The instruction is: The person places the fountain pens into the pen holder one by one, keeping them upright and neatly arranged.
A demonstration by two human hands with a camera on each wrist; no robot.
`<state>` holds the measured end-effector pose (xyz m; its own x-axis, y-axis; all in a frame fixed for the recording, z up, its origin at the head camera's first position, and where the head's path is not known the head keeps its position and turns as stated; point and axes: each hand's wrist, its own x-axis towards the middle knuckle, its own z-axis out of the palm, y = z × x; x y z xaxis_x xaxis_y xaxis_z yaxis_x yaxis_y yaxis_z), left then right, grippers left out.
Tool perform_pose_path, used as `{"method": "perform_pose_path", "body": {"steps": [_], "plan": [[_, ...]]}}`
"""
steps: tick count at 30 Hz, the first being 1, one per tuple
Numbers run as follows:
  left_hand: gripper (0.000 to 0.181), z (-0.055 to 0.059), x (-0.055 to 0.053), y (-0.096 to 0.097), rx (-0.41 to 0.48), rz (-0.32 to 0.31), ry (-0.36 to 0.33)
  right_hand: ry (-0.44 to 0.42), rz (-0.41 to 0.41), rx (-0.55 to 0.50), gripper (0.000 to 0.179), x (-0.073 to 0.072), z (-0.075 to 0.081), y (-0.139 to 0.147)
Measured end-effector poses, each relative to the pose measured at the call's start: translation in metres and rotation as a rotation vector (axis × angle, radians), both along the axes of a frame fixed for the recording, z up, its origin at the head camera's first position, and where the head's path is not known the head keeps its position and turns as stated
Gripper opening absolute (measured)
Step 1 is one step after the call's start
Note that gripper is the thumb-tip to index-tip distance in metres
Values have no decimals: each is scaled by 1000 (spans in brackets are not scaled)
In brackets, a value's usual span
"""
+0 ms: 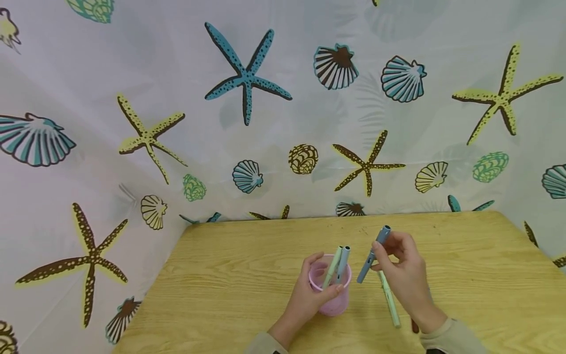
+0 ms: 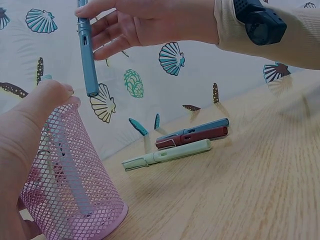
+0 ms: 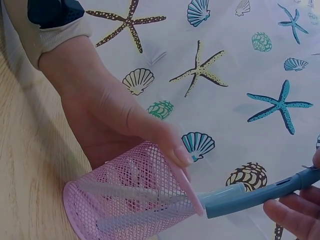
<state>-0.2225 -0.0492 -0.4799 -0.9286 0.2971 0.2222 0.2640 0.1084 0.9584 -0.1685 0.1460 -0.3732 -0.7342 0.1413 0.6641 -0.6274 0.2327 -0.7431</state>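
My left hand (image 1: 305,297) grips a pink mesh pen cup (image 1: 334,306) from its left side, thumb across the front near the rim. Inside the cup lean a light green pen (image 1: 332,268) and a light blue pen (image 1: 342,265). To the right of the rim, my right hand (image 1: 407,273) pinches a blue fountain pen (image 1: 368,265) between thumb and fingers. That pen slants, its lower end beside the rim and outside the cup. In the left wrist view, a pale green pen (image 2: 172,153), a dark red pen (image 2: 200,135) and another blue pen (image 2: 212,124) lie on the table.
The wooden table (image 1: 230,270) meets a hanging white cloth (image 1: 283,123) printed with starfish and shells at its back and sides. In the head view my right hand and wrist cover most of the red and blue pens lying there.
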Motion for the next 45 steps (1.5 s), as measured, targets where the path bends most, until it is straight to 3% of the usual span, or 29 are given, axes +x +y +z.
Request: {"method": "perform_pose_path", "body": {"steps": [9, 16, 19, 23, 25, 29, 35, 45], "plan": [[75, 1, 1, 0, 13, -16, -8, -16, 57, -74, 22, -9, -1, -12], [76, 3, 0, 2, 33, -17, -26, -43, 49, -60, 22, -13, -6, -20], [76, 15, 7, 2, 44, -31, -29, -56, 47, -50, 22, -14, -11, -21], [74, 34, 17, 1, 33, -39, -25, -62, 72, -35, 23, -24, -31, -18], [74, 35, 18, 1, 22, -34, -22, -70, 81, -26, 24, -29, -40, -16], [74, 35, 18, 0, 15, -33, -28, -107, 75, -15, 23, -30, -47, -18], [75, 34, 20, -1, 32, -40, -26, -169, 34, 26, 23, -20, -41, -24], [76, 25, 15, -1, 46, -49, -23, -108, -42, 227, 23, -35, -67, -19]]}}
